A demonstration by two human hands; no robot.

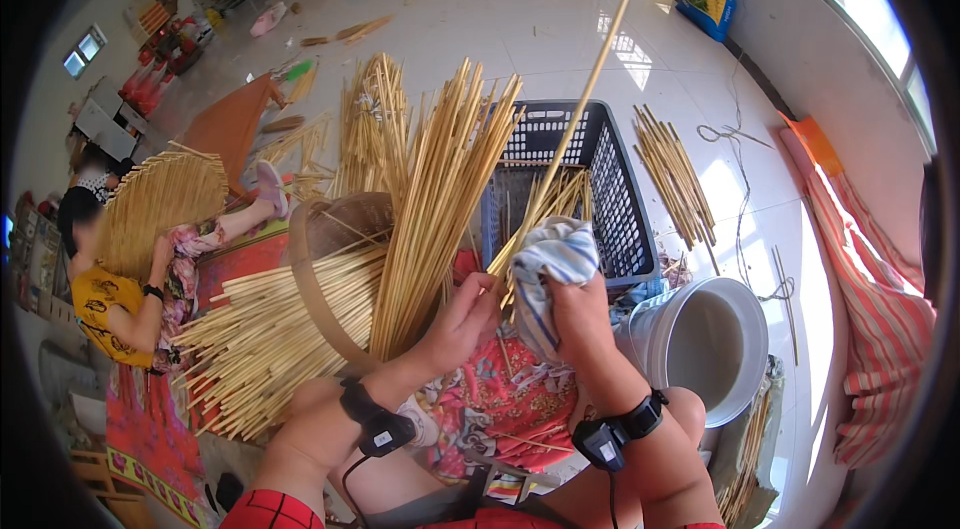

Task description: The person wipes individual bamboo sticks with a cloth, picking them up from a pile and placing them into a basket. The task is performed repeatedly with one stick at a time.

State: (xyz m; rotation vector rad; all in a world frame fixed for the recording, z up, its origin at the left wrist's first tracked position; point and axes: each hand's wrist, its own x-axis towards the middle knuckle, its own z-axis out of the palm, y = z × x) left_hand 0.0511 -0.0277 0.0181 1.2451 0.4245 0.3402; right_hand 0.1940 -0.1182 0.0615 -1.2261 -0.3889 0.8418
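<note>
My right hand (583, 313) grips a white cloth (555, 251) with blue stripes, wrapped around a long plant stalk (589, 98). This stalk slants up and away over a dark plastic crate (628, 199). Just left of the cloth, my left hand (466, 319) has its fingers pinched on the stalk's lower end. More stalks (574, 191) lie inside the crate. Left of my hands, a round woven basket (304, 266) sits tilted, with an upright bundle of stalks (442, 206) and a fanned pile (277, 341) at it.
A white bucket (649, 326) of cloudy liquid stands by my right knee. Loose stalks (675, 176) lie on the tiled floor beyond it. At left, another person (120, 304) sits holding a woven stalk panel (165, 206). A striped curtain (862, 289) hangs at right.
</note>
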